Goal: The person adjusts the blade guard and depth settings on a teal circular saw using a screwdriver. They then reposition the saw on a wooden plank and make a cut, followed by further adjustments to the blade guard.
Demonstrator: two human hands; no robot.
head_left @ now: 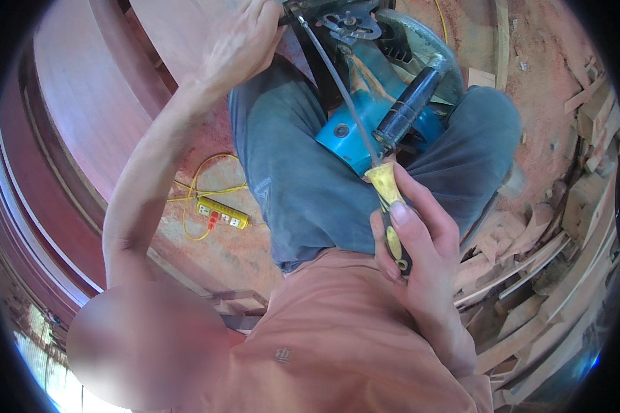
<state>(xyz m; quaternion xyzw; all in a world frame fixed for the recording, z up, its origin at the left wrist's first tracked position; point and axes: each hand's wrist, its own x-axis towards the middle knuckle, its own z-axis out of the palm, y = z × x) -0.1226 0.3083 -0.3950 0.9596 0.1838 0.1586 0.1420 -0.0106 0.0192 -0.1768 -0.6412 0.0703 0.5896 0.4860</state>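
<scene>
A yellow-and-black screwdriver [391, 230] is in my right hand [427, 237], its handle wrapped by the fingers and thumb. Its long metal shaft slants up and left across a blue power saw [348, 134], with the tip by a dark metal part near my left hand. The saw lies between my legs and has a black grip [407, 107], a rounded metal guard [420, 34] and a slotted metal bracket [351, 24]. Up at the top edge, my left hand [244, 45] curls its fingers round a dark part of the saw; the fingertips are partly hidden.
A yellow power strip [222, 213] with a red plug and yellow cord lies on the dusty floor to the left. Long reddish boards [82, 89] run along the left side. Piled wood offcuts [551, 275] fill the right side.
</scene>
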